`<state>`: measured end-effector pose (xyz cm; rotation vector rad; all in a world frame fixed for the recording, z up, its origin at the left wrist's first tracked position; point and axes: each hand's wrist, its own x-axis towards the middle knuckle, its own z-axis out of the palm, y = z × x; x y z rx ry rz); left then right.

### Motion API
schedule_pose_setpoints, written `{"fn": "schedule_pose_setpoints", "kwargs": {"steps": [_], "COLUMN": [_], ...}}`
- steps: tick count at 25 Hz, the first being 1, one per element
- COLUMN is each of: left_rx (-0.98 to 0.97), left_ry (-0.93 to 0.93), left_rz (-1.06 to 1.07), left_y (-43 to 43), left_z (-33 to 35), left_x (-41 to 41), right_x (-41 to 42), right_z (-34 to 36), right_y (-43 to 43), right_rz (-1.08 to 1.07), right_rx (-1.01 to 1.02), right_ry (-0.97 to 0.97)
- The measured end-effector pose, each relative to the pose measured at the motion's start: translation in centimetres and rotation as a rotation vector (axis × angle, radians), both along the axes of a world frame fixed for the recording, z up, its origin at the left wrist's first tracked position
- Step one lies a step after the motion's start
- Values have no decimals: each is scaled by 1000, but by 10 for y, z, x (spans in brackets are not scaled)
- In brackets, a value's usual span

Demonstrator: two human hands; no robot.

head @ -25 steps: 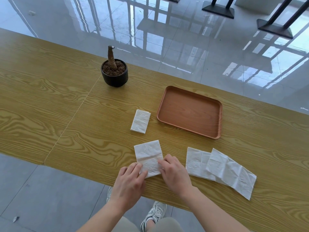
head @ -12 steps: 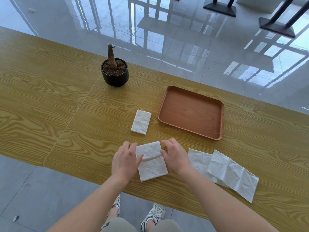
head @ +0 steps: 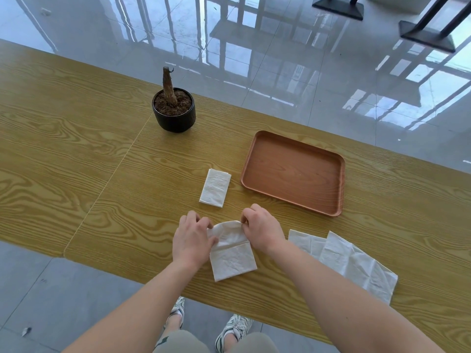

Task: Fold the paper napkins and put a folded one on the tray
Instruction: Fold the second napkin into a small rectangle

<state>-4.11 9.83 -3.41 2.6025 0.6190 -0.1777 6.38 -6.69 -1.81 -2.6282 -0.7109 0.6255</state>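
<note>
At lower centre, the napkin [head: 233,258] lies on the table [head: 76,149], its far half raised and curling over. The left hand [head: 192,240] pinches its upper-left corner and the right hand [head: 262,229] its upper-right corner, fingers curled. 1 folded napkin [head: 215,187] lies just above, left of the tray [head: 293,171] and apart from it. 2 open napkins [head: 351,261] overlap at lower right. A pot [head: 174,115] stands upper left.

The napkin [head: 232,256] has far corners (both) hidden — under fingers [head: 252,212].
</note>
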Motion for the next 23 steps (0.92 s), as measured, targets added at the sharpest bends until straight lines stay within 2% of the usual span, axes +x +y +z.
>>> {"fn": "schedule_pose_setpoints", "kwargs": {"steps": [8, 12, 18, 23], "left_rx": [-130, -228, -178, -24], "left_ry": [-10, -134, -276, -391], "left_rz": [3, 45, -99, -277], "left_y": [5, 8, -4, -17], "left_z": [-1, 9, 17, 20], "left_x": [2, -6, -35, -49], "right_x": [-14, -22, -32, -37], "right_z": [8, 11, 21, 19], "right_y": [-14, -19, -27, -42], "right_rz": [-141, -143, -94, 11], "right_rx": [275, 297, 307, 218], "right_ry": [65, 69, 48, -19]}}
